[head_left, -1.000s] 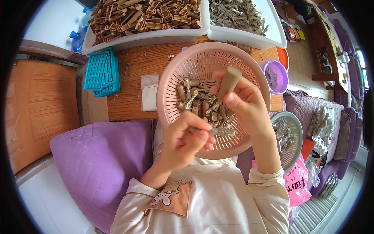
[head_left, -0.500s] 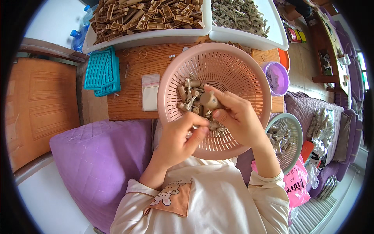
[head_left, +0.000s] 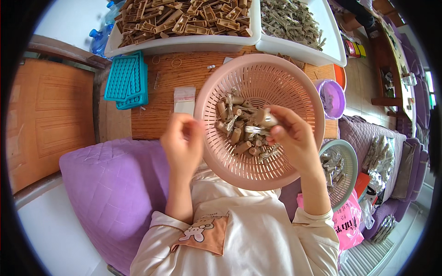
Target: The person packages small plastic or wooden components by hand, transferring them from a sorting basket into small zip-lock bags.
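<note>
My right hand [head_left: 294, 140] pinches a tan cylindrical piece [head_left: 265, 118] over a pink slotted plastic basket [head_left: 221, 158]. Just below that piece hangs a shiny, clear-looking bundle [head_left: 255, 130], and I cannot tell whether it is joined to it. Off the basket's left rim, my left hand [head_left: 184, 142] is raised with its fingers curled together. Motion blurs its fingertips, so anything between them is hidden. Inside the basket lies a heap of tan pieces [head_left: 236, 135] mixed with shiny strands.
White bins of brown plastic parts [head_left: 184, 20] and grey-green pieces [head_left: 290, 20] stand at the back. Teal trays [head_left: 126, 80] and a small packet [head_left: 184, 99] lie on the wooden table [head_left: 165, 73]. A purple bucket [head_left: 332, 97] and grey-green basket [head_left: 352, 168] sit rightward.
My left hand has drawn away from the heap, leftward past the basket's rim. My right hand has shifted slightly right, still holding the tan piece. The view has shifted a little.
</note>
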The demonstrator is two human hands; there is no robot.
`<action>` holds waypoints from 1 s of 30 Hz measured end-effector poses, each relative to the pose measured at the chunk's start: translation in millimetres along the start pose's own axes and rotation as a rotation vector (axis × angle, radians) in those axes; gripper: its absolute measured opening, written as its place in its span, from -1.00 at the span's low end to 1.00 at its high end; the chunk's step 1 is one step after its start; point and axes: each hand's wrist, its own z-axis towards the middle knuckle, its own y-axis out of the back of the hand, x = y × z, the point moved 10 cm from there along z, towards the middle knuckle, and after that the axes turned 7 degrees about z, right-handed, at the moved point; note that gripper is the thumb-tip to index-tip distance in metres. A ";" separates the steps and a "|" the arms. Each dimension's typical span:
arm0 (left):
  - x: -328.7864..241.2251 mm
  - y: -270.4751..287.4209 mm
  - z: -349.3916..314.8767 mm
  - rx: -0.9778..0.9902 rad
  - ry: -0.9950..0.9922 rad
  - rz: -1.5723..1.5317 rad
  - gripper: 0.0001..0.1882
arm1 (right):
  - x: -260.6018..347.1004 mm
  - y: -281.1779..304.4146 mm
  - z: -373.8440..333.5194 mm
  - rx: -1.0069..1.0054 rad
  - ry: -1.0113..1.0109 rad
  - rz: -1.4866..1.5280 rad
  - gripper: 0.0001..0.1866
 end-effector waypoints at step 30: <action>169.4 -1.2 31.2 0.316 0.439 0.410 -0.77 | -18.8 37.9 -2.0 -0.092 -0.028 0.031 -0.69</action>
